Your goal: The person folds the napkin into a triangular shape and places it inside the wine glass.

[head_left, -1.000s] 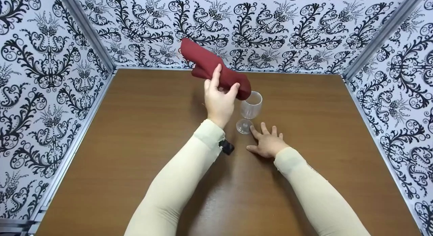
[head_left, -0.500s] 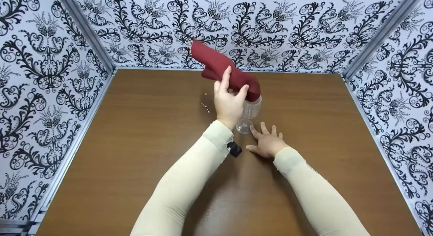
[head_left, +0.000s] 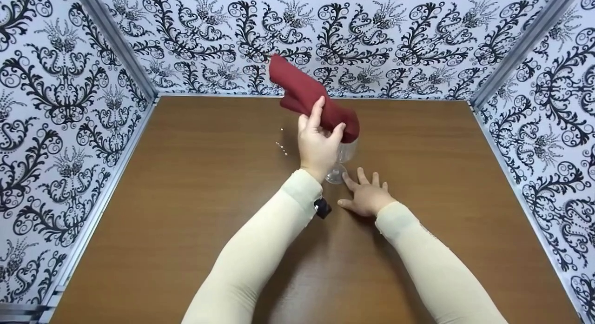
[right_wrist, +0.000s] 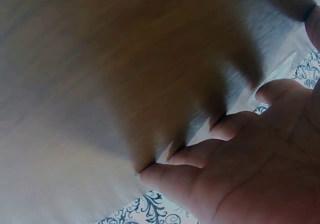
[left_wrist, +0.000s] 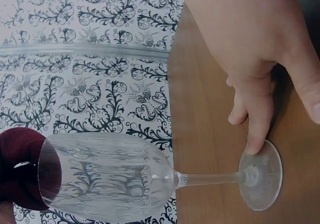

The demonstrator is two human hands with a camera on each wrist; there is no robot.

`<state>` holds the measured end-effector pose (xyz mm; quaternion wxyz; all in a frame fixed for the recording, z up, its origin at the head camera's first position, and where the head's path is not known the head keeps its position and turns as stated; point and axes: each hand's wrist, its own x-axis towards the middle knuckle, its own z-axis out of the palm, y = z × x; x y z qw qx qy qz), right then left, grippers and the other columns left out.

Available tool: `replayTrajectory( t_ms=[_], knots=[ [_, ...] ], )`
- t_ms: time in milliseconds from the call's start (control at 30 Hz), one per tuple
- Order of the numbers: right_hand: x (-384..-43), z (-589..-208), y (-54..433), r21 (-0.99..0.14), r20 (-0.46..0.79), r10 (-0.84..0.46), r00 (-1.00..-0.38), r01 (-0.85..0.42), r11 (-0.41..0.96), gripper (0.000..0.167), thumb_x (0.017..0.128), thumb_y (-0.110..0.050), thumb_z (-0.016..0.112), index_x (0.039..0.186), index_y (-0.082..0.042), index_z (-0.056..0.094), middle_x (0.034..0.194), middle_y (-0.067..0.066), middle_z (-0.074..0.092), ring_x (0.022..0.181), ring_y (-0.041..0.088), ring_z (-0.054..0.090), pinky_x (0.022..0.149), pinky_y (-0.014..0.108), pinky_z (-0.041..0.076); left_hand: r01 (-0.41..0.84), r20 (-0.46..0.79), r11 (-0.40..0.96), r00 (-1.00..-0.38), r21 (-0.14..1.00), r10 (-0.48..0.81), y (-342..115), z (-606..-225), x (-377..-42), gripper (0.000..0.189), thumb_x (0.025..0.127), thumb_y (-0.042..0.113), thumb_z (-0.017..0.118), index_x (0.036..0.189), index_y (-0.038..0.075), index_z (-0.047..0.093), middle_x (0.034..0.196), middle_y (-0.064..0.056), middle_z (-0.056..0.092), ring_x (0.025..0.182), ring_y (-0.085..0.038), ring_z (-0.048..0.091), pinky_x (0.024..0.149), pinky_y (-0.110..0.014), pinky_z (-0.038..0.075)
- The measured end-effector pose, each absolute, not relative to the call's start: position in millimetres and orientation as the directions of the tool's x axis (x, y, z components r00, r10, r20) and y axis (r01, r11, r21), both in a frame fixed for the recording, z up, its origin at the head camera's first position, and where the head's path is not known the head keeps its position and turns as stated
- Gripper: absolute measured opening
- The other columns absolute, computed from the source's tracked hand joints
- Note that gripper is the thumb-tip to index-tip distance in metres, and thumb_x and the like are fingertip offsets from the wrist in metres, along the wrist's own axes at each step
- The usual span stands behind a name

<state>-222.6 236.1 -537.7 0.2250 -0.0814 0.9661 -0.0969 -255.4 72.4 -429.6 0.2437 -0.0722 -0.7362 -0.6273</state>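
Note:
A folded, rolled red cloth napkin slants down from upper left in the head view. My left hand holds it, thumb and fingers gripping its lower part. That rounded lower end is right at the mouth of a clear stemmed wine glass, overlapping the rim in the left wrist view. The glass stands upright on the table, its bowl partly hidden by the napkin and left hand in the head view. My right hand rests on the table with fingers spread, one fingertip pressing the glass's round foot.
The brown wooden table is enclosed by white panels with black scrollwork, framed by metal profiles. Small bright specks show on the table left of the glass. A black wrist camera sits at the left cuff.
My left hand has carried the napkin rightward and slightly down, from beside the glass to over its mouth. The right hand and glass have stayed in place.

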Motion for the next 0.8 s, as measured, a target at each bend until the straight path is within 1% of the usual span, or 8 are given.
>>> replayTrajectory(
  t_ms=[200, 333, 500, 633, 800],
  knots=[
    [-222.0, -536.9, 235.7, -0.225, -0.426, -0.199, -0.883, -0.109, 0.968, 0.090, 0.101, -0.064, 0.055, 0.171, -0.027, 0.012, 0.175, 0.028, 0.000, 0.152, 0.069, 0.000, 0.117, 0.084, 0.011, 0.410, 0.453, 0.228, -0.872, 0.883, -0.186, 71.3, -431.4, -256.6, 0.069, 0.088, 0.008, 0.081, 0.152, 0.012, 0.057, 0.114, -0.018, 0.052, 0.075, -0.010, 0.056, 0.070, -0.019, 0.053],
    [-221.6, -535.8, 235.5, -0.235, -0.434, -0.196, -0.879, -0.100, 0.967, 0.090, 0.101, -0.064, 0.055, 0.171, -0.028, 0.011, 0.175, 0.027, -0.002, 0.153, 0.068, -0.002, 0.117, 0.084, 0.010, 0.415, 0.459, 0.242, -0.873, 0.877, -0.166, 70.4, -431.5, -257.1, 0.068, 0.090, 0.009, 0.080, 0.153, 0.016, 0.057, 0.116, -0.019, 0.052, 0.079, -0.012, 0.056, 0.072, -0.019, 0.054],
    [-221.5, -534.3, 234.9, -0.251, -0.446, -0.194, -0.874, -0.086, 0.964, 0.090, 0.101, -0.064, 0.056, 0.171, -0.029, 0.011, 0.175, 0.026, -0.003, 0.154, 0.066, -0.005, 0.118, 0.083, 0.008, 0.431, 0.476, 0.268, -0.870, 0.862, -0.132, 69.5, -431.0, -257.1, 0.057, 0.092, 0.009, 0.078, 0.146, 0.020, 0.065, 0.122, -0.019, 0.052, 0.094, -0.017, 0.057, 0.074, -0.018, 0.054],
    [-221.4, -534.4, 234.9, -0.253, -0.449, -0.193, -0.873, -0.083, 0.964, 0.090, 0.101, -0.065, 0.056, 0.171, -0.029, 0.011, 0.176, 0.025, -0.003, 0.154, 0.065, -0.006, 0.119, 0.083, 0.007, 0.429, 0.485, 0.314, -0.865, 0.847, -0.128, 68.7, -430.3, -257.2, 0.052, 0.092, 0.012, 0.078, 0.143, 0.019, 0.068, 0.124, -0.020, 0.054, 0.105, -0.021, 0.055, 0.081, -0.019, 0.053],
    [-221.2, -534.8, 235.6, -0.257, -0.447, -0.193, -0.874, -0.081, 0.963, 0.090, 0.101, -0.065, 0.055, 0.171, -0.029, 0.011, 0.176, 0.025, -0.004, 0.155, 0.065, -0.007, 0.119, 0.082, 0.006, 0.418, 0.485, 0.348, -0.865, 0.839, -0.130, 66.8, -431.3, -258.0, 0.055, 0.089, 0.018, 0.078, 0.143, 0.016, 0.067, 0.123, -0.019, 0.053, 0.110, -0.023, 0.054, 0.090, -0.024, 0.053]
  ],
)
